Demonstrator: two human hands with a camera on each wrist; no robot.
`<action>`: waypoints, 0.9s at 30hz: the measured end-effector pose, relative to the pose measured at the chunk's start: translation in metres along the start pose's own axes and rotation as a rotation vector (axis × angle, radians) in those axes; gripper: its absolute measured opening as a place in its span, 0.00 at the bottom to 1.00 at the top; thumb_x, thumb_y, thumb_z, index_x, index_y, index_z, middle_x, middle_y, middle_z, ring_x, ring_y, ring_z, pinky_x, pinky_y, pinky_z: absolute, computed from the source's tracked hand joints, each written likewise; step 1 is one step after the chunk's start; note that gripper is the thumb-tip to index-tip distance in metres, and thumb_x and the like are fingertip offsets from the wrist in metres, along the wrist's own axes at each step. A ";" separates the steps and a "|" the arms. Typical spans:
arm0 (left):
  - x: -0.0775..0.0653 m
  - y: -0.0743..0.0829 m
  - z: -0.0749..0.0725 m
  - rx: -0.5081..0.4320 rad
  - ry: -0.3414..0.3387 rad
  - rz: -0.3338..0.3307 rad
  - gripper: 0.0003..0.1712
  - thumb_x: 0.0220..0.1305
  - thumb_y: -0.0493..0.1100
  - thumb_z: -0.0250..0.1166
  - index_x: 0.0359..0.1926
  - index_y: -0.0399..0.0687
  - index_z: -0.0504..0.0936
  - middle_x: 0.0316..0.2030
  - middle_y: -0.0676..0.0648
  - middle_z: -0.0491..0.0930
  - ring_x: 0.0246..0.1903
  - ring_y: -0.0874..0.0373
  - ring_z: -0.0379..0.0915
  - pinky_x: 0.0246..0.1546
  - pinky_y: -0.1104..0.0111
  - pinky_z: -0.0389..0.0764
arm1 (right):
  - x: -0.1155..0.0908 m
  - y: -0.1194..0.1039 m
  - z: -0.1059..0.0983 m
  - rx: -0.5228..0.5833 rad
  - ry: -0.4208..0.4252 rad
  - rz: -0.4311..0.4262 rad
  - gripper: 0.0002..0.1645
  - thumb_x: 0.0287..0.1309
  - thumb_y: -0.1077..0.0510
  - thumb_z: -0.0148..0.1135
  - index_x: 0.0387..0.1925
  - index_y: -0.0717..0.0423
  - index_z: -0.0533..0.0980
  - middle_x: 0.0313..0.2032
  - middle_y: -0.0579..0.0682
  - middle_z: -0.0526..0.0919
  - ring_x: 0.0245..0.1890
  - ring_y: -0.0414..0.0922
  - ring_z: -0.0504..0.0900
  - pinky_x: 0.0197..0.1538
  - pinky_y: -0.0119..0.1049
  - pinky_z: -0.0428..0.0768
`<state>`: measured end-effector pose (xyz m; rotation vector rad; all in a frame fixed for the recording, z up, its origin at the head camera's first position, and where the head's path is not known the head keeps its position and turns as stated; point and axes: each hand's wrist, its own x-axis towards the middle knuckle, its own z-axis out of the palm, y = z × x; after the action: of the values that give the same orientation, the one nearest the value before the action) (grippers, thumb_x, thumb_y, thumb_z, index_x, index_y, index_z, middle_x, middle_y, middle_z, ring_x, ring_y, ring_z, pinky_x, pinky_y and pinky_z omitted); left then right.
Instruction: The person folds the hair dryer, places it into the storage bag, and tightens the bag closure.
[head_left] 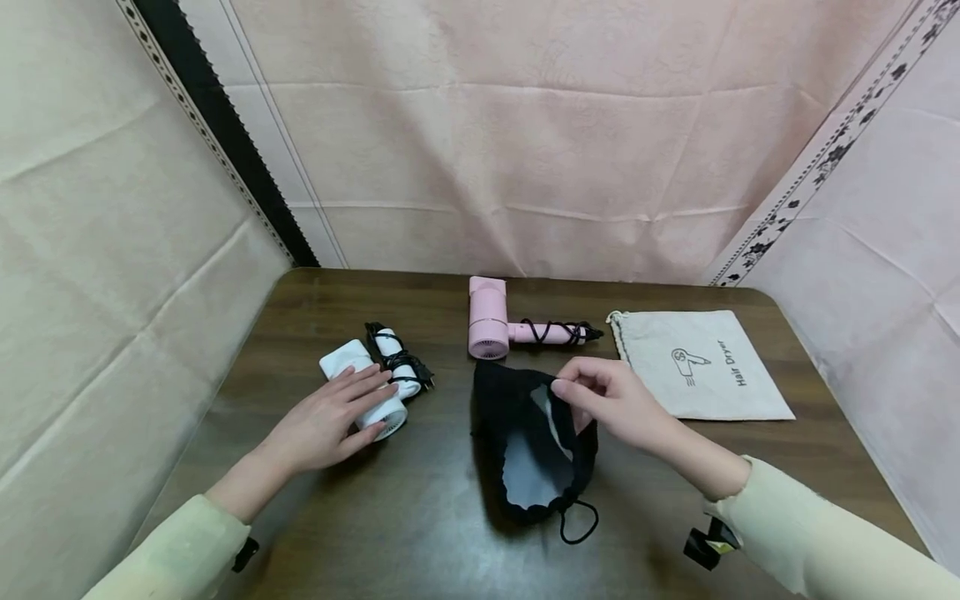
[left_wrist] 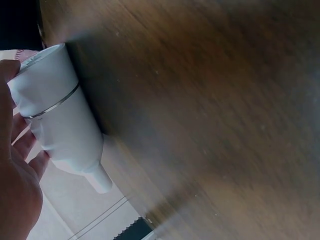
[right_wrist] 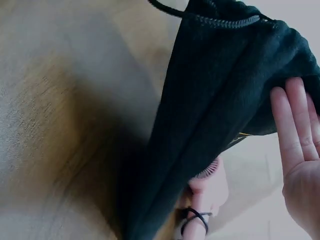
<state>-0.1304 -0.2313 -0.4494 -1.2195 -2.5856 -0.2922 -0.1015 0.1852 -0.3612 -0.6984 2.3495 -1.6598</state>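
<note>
A brown wooden table (head_left: 360,542) seen from above. Nearest its left edge, a person's left hand (head_left: 326,427) reaches in from the near side, fingers spread and laid across the barrel of a white hair dryer (left_wrist: 70,130), not wrapped round it; the thumb is by the vent end. The dryer lies on its side, well in from the left edge, its handle folded close beside the barrel and bound with black cord (head_left: 401,362).

Around the middle, by the far edge, a pink hair dryer (head_left: 488,317) lies with its handle pointing towards the right edge, also wound with its cord. Just in front of it, towards the near edge, is a soft black bag (head_left: 510,408), mouth gaping to show a pale lining, a loop of drawstring hanging out at the front. A right hand (head_left: 618,408) pinches the bag's rim between thumb and fingers, keeping it open. Furthest right, near the far right corner, a pale drawstring bag (head_left: 701,367) printed "Hair Dryer" lies flat.

As things stand, the preparation looks done: cords wound, black bag open. Both dryers lie outside the bags, and only lining shows in the black one, so packing appears not yet begun.
</note>
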 end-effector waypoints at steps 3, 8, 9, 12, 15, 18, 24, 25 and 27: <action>-0.001 0.000 0.000 0.000 -0.005 -0.002 0.33 0.61 0.53 0.65 0.66 0.48 0.72 0.65 0.43 0.69 0.66 0.45 0.62 0.64 0.46 0.63 | -0.008 -0.008 -0.009 0.002 0.067 -0.019 0.08 0.68 0.60 0.54 0.34 0.56 0.77 0.20 0.51 0.79 0.19 0.49 0.80 0.25 0.42 0.81; -0.001 -0.001 0.000 -0.002 -0.024 -0.009 0.33 0.62 0.53 0.63 0.66 0.49 0.71 0.66 0.44 0.69 0.67 0.47 0.61 0.65 0.46 0.62 | -0.013 -0.023 -0.023 -0.040 0.154 -0.084 0.07 0.67 0.62 0.54 0.33 0.56 0.77 0.19 0.49 0.78 0.19 0.46 0.78 0.24 0.38 0.80; -0.001 -0.001 -0.001 -0.004 -0.023 -0.008 0.33 0.62 0.53 0.64 0.66 0.48 0.71 0.66 0.43 0.69 0.67 0.46 0.61 0.65 0.46 0.62 | -0.013 -0.026 -0.024 -0.042 0.162 -0.092 0.07 0.67 0.62 0.54 0.34 0.56 0.77 0.20 0.49 0.79 0.19 0.46 0.79 0.25 0.38 0.80; -0.001 -0.002 0.000 -0.006 -0.022 -0.005 0.33 0.62 0.53 0.63 0.66 0.49 0.71 0.66 0.43 0.68 0.67 0.46 0.61 0.65 0.47 0.61 | -0.009 -0.029 -0.025 -0.051 0.165 -0.111 0.07 0.67 0.62 0.54 0.34 0.56 0.77 0.20 0.50 0.80 0.18 0.46 0.80 0.23 0.38 0.80; -0.001 -0.002 0.000 -0.006 -0.012 0.001 0.33 0.62 0.54 0.63 0.66 0.48 0.71 0.66 0.44 0.69 0.67 0.46 0.62 0.65 0.46 0.62 | 0.001 -0.022 -0.016 -0.017 0.129 -0.080 0.07 0.67 0.60 0.55 0.35 0.58 0.77 0.20 0.52 0.81 0.19 0.49 0.82 0.23 0.42 0.82; -0.001 -0.002 0.000 -0.008 -0.008 0.008 0.33 0.63 0.53 0.63 0.66 0.48 0.71 0.66 0.43 0.69 0.66 0.45 0.62 0.64 0.47 0.62 | 0.014 -0.010 -0.002 0.075 0.090 -0.007 0.10 0.67 0.58 0.57 0.36 0.63 0.76 0.22 0.57 0.82 0.19 0.54 0.83 0.26 0.48 0.83; -0.001 0.000 -0.002 -0.011 -0.033 -0.008 0.33 0.63 0.54 0.63 0.66 0.48 0.71 0.66 0.43 0.68 0.67 0.46 0.61 0.65 0.46 0.61 | 0.041 0.021 0.022 0.222 0.026 0.105 0.16 0.66 0.53 0.58 0.38 0.66 0.75 0.25 0.62 0.82 0.23 0.59 0.85 0.29 0.52 0.84; -0.001 0.000 -0.002 -0.008 -0.042 -0.015 0.33 0.63 0.54 0.63 0.67 0.49 0.71 0.67 0.44 0.68 0.68 0.47 0.60 0.66 0.47 0.60 | 0.045 0.026 0.025 0.232 0.012 0.115 0.16 0.66 0.53 0.58 0.38 0.65 0.75 0.26 0.62 0.83 0.23 0.59 0.85 0.29 0.53 0.84; -0.002 0.000 -0.004 -0.006 -0.058 -0.029 0.33 0.63 0.55 0.63 0.67 0.49 0.70 0.67 0.44 0.67 0.68 0.48 0.59 0.66 0.47 0.60 | 0.052 0.034 0.031 0.234 -0.017 0.125 0.17 0.65 0.52 0.58 0.38 0.65 0.76 0.26 0.62 0.83 0.24 0.59 0.85 0.29 0.53 0.84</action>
<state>-0.1281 -0.2339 -0.4468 -1.2105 -2.6558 -0.2739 -0.1435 0.1442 -0.3976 -0.5080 2.0939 -1.8242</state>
